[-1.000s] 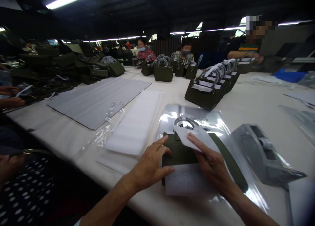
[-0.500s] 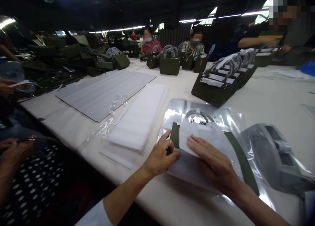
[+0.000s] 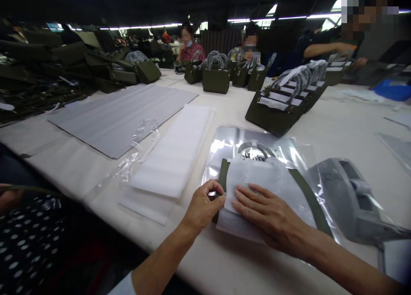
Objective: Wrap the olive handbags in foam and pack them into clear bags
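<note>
A dark green handbag (image 3: 306, 188) lies on a clear plastic sheet (image 3: 221, 138), its wrapped handles (image 3: 255, 147) pointing away from me. White wrapping sheet (image 3: 260, 173) covers most of its face, leaving green showing at both sides. My left hand (image 3: 205, 203) pinches the sheet's edge at the bag's left side, thumb and forefinger together. Spread flat on the sheet, my right hand (image 3: 268, 213) presses near the middle and holds nothing. A grey tape dispenser (image 3: 346, 196) stands just right of the bag.
White foam strips (image 3: 173, 153), crumpled clear plastic (image 3: 123, 164) and grey sheets (image 3: 125, 115) lie to the left. Several green bags (image 3: 276, 111) stand beyond the plastic. More bags are piled at the far left. People are around the table; one in polka dots (image 3: 28, 235) is close at left.
My right hand has flattened and spread on the sheet, which now lies smoother. My left fingers have closed together at its left edge. The view has shifted slightly.
</note>
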### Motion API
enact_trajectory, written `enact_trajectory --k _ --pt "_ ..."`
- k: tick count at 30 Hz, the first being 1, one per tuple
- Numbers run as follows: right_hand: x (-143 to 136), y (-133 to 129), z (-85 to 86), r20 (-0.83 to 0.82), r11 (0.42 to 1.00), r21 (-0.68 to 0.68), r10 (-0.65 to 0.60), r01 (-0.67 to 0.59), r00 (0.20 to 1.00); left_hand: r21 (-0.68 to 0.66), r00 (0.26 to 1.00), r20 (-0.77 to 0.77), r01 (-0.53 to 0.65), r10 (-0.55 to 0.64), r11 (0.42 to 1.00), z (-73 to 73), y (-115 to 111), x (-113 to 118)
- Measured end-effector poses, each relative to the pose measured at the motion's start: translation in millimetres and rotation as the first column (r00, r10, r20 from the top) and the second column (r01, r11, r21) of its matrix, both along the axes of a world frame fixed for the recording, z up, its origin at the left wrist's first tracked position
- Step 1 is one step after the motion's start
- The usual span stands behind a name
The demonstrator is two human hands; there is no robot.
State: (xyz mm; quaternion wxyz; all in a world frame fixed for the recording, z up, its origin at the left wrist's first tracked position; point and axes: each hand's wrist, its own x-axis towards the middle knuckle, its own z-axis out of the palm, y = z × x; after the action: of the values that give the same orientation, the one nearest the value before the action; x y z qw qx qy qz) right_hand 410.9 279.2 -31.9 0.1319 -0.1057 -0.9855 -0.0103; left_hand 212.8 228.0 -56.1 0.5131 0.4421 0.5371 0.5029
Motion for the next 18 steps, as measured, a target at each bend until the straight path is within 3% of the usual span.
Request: enact_trajectory --k 5,11,14,16,18 --pt "-4 0 1.5 -0.052 0.999 -0.049 0.015 -0.017 0.999 0.0 0.998 -0.04 -0.056 0.056 0.998 -8.6 0 1" --pt "-8 -4 5.9 0.007 0.998 -0.068 0.014 -0.014 1.0 0.067 0.982 -0.167 -0.077 0.088 0.995 -5.7 -2 3" --pt "-8 -5 6.9 0.021 0.997 -0.079 0.018 -0.016 1.0 0.219 0.94 -0.304 -0.088 0.153 0.972 -3.0 -11 1" --pt "-8 -4 4.7 0.021 0.997 -0.071 0.016 -0.014 1.0 0.413 0.856 -0.488 0.054 0.171 0.909 -3.2 -18 -4" --pt "-9 -3 1.6 0.016 0.998 -0.069 0.013 -0.012 1.0 0.516 0.738 -0.658 0.295 0.151 0.805 -5.2 -24 -10"
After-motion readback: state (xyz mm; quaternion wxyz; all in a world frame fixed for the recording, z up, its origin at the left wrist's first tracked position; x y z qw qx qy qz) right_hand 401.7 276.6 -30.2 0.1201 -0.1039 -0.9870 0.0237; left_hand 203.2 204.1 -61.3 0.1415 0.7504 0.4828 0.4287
